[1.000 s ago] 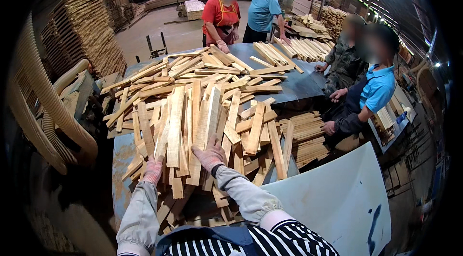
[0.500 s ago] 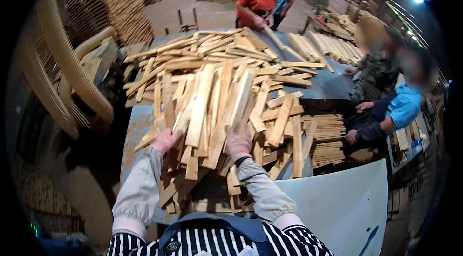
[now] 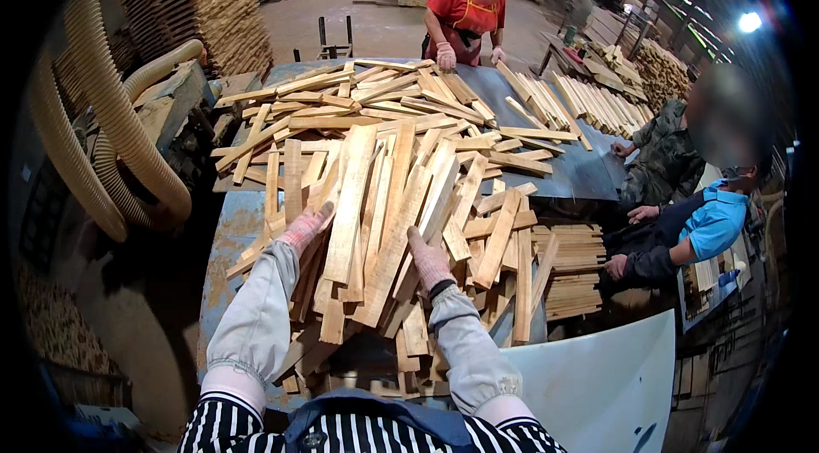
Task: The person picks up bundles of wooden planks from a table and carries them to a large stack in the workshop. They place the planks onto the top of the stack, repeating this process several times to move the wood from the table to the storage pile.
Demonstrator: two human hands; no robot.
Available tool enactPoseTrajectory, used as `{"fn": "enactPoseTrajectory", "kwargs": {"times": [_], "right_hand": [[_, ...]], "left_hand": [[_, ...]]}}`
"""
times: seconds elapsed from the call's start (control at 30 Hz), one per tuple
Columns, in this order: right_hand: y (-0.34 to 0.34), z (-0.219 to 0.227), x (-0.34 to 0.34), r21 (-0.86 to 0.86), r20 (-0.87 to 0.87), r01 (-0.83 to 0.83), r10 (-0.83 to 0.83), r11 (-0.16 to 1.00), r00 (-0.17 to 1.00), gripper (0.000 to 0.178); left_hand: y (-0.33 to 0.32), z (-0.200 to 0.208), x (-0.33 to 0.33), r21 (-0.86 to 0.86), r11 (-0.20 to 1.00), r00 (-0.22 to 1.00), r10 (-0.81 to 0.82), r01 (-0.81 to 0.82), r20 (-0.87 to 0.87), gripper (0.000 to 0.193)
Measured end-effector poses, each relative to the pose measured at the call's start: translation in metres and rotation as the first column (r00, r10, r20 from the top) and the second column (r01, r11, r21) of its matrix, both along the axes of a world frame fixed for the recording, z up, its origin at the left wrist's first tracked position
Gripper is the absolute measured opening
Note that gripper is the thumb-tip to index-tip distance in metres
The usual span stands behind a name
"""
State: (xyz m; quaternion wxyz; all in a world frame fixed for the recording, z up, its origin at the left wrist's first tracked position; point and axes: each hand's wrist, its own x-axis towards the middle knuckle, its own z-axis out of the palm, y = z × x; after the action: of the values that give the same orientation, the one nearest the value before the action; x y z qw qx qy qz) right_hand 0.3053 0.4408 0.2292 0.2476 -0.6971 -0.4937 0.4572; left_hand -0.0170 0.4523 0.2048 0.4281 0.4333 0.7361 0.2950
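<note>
A loose bundle of pale wooden slats (image 3: 350, 206) lies lengthwise in front of me, pressed between my two hands. My left hand (image 3: 307, 229), in a pinkish work glove, is closed on the left side of the bundle, its fingers partly hidden behind the slats. Against the right side rests my right hand (image 3: 429, 258), gloved too, with its thumb up along a slat and the other fingers mostly hidden. More slats lie crosswise beneath and beyond the bundle, on a blue-grey table (image 3: 230, 235).
A co-worker in red (image 3: 465, 18) stands at the far edge. Two others sit at the right, one in a blue shirt (image 3: 717, 214), beside stacked slats (image 3: 572, 295). Ribbed hoses (image 3: 128, 103) curve at the left. A pale curved sheet (image 3: 597, 376) is at the near right.
My hands still hold the sides of the bundle, the left one slightly higher in view. The co-worker in red has let go of a slat, and their hands are now apart.
</note>
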Motion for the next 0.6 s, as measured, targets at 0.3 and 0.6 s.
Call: {"fn": "enactPoseTrajectory", "kwargs": {"times": [0.3, 0.6], "right_hand": [[0.021, -0.059, 0.049, -0.329, -0.766, 0.032, -0.286, 0.944, 0.576, 0.078], [-0.013, -0.011, 0.035, -0.153, -0.730, 0.075, -0.164, 0.985, 0.664, 0.110]], "left_hand": [[-0.052, 0.116, 0.180, -0.167, 0.944, 0.765, -0.328, 0.284, -0.554, 0.136], [-0.053, 0.120, 0.169, -0.158, 0.949, 0.817, -0.315, 0.272, -0.484, 0.123]]}}
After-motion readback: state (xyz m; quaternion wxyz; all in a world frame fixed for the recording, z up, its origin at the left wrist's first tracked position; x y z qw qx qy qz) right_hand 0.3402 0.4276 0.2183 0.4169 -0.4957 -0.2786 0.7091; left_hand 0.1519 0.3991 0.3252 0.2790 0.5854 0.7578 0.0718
